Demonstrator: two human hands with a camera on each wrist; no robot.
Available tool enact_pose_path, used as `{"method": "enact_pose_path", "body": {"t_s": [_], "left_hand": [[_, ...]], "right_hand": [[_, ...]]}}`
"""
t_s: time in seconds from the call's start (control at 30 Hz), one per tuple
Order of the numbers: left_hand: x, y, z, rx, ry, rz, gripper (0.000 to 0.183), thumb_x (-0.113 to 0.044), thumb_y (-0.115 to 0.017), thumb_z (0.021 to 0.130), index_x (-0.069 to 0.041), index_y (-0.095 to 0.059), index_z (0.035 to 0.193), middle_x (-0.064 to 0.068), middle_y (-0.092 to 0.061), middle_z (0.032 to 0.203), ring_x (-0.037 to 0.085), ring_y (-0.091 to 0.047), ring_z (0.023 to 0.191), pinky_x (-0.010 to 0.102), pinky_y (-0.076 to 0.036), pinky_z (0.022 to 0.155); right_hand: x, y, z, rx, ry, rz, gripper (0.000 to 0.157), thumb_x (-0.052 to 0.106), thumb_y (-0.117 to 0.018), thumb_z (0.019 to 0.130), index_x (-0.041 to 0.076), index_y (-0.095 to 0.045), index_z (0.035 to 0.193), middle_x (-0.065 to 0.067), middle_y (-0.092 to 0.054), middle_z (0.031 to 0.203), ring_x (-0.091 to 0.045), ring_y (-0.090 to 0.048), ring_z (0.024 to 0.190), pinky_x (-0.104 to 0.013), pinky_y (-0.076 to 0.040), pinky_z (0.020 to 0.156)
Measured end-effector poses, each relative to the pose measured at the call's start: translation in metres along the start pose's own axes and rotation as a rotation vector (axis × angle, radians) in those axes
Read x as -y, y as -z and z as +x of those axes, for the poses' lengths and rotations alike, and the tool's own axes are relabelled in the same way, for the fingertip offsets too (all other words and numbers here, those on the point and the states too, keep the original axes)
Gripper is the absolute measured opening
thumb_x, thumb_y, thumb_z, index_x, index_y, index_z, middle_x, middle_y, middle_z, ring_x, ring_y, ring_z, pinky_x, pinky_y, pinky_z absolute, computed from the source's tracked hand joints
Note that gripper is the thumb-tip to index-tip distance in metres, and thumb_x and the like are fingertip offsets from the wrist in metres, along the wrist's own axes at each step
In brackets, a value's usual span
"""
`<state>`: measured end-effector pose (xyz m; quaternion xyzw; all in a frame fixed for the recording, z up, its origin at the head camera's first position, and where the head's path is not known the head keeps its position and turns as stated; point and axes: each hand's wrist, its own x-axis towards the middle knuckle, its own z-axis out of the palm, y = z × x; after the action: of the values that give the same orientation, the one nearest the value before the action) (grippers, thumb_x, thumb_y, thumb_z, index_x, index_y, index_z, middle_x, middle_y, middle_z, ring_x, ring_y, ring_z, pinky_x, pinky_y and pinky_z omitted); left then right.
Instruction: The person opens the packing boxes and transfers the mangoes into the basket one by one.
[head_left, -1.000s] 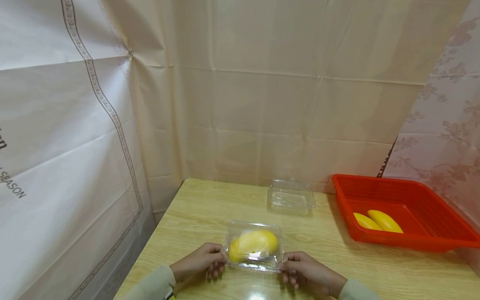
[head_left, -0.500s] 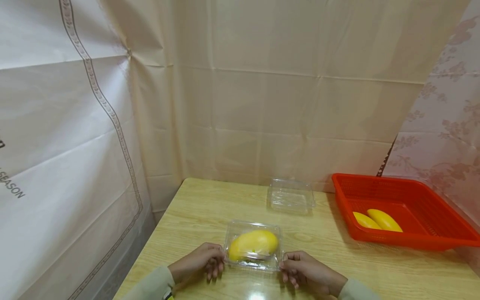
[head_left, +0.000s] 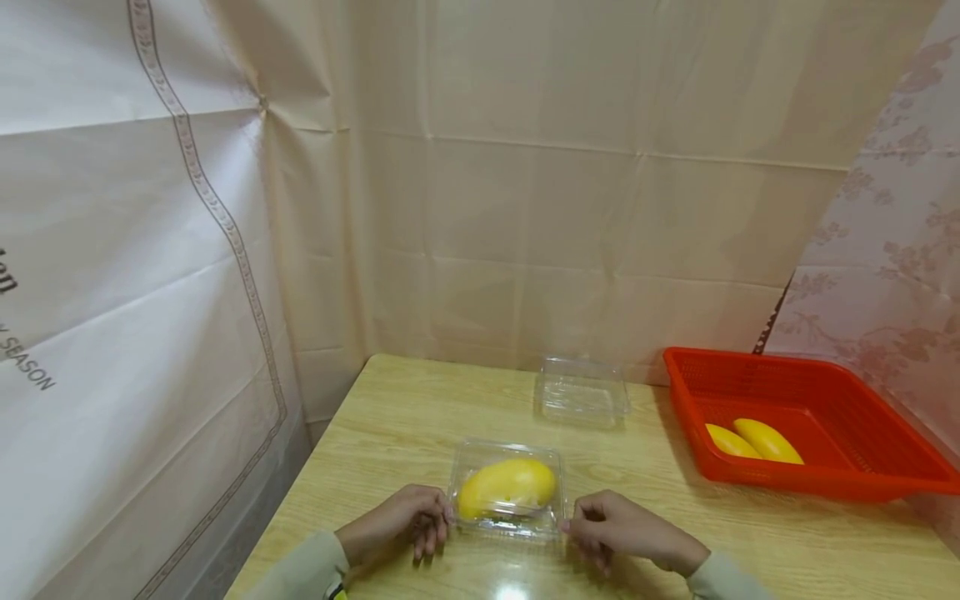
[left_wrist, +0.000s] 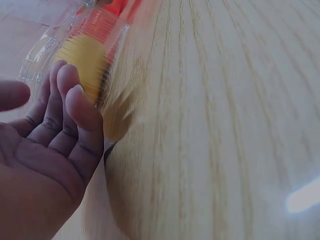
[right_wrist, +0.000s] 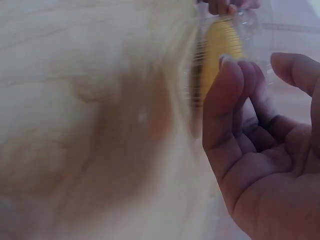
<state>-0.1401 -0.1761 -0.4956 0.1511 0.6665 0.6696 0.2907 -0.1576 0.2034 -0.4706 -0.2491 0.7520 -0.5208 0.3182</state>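
A clear plastic clamshell box (head_left: 467,454) lies on the table before me in the head view, with a yellow mango (head_left: 510,487) seen through its lid. At its front left corner is my left hand (head_left: 405,518), fingertips right at the edge. The left wrist view shows that hand's fingers loosely bent, the thumb apart from them. My right hand (head_left: 626,529) is beside the front right corner, its thumb tip close to the rim. In the right wrist view its fingers (right_wrist: 225,95) curl loosely, with a gap to the thumb and nothing held.
Behind the box stands a second clear plastic box (head_left: 581,396). A red plastic basket (head_left: 825,479) with two yellow mangoes (head_left: 768,442) sits at the right of the wooden table (head_left: 420,408). Cloth curtains (head_left: 525,208) hang at the back and sides.
My right hand has loosened from the box's front right corner and shifted slightly right. The left hand has stayed at its corner; the box has barely moved.
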Motion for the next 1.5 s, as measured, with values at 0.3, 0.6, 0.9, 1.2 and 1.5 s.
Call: {"method": "enact_pose_path", "body": {"t_s": [0.3,0.6,0.9,1.2,1.5], "left_hand": [[0.002,-0.001,-0.002,0.005,0.006,-0.02,0.023,-0.017,-0.058,0.104,0.005,-0.064,0.106,0.004,-0.066,0.084,0.009,-0.057,0.063,0.021,-0.05,0.053],[0.001,-0.002,-0.002,0.003,0.0,-0.028,0.024,-0.016,-0.058,0.104,0.007,-0.063,0.107,0.004,-0.066,0.085,0.009,-0.057,0.063,0.021,-0.049,0.052],[-0.001,-0.003,-0.003,-0.009,0.023,-0.013,0.026,-0.018,-0.058,0.104,0.008,-0.063,0.107,0.004,-0.066,0.085,0.009,-0.056,0.062,0.022,-0.049,0.052],[0.001,0.0,-0.002,0.016,0.005,-0.014,0.028,-0.019,-0.059,0.104,0.008,-0.063,0.106,0.004,-0.066,0.086,0.009,-0.057,0.063,0.022,-0.049,0.053],[-0.001,-0.001,-0.003,0.016,-0.01,-0.011,0.016,-0.018,-0.059,0.104,-0.003,-0.065,0.1,0.006,-0.066,0.086,0.01,-0.057,0.063,0.021,-0.049,0.052]], "right_hand": [[0.033,-0.016,0.01,0.031,0.123,-0.1,0.03,0.025,-0.062,0.105,-0.002,-0.067,0.094,-0.003,-0.063,0.073,-0.01,-0.053,0.054,-0.024,-0.047,0.047],[0.064,-0.048,0.038,-0.096,0.265,-0.39,0.021,0.027,-0.066,0.103,0.015,-0.066,0.085,0.008,-0.062,0.068,0.0,-0.05,0.05,-0.019,-0.046,0.045],[0.08,-0.076,0.064,-0.199,0.354,-0.672,0.015,0.02,-0.07,0.099,0.017,-0.067,0.085,0.018,-0.056,0.065,0.005,-0.048,0.051,-0.015,-0.044,0.048],[0.09,-0.098,0.081,-0.259,0.36,-0.926,0.014,0.023,-0.073,0.098,0.014,-0.067,0.089,0.015,-0.056,0.067,0.006,-0.045,0.052,-0.011,-0.041,0.048],[0.092,-0.115,0.09,-0.345,0.458,-1.285,0.028,0.02,-0.08,0.092,0.015,-0.058,0.076,0.01,-0.046,0.062,0.002,-0.034,0.051,-0.01,-0.033,0.045]]}}
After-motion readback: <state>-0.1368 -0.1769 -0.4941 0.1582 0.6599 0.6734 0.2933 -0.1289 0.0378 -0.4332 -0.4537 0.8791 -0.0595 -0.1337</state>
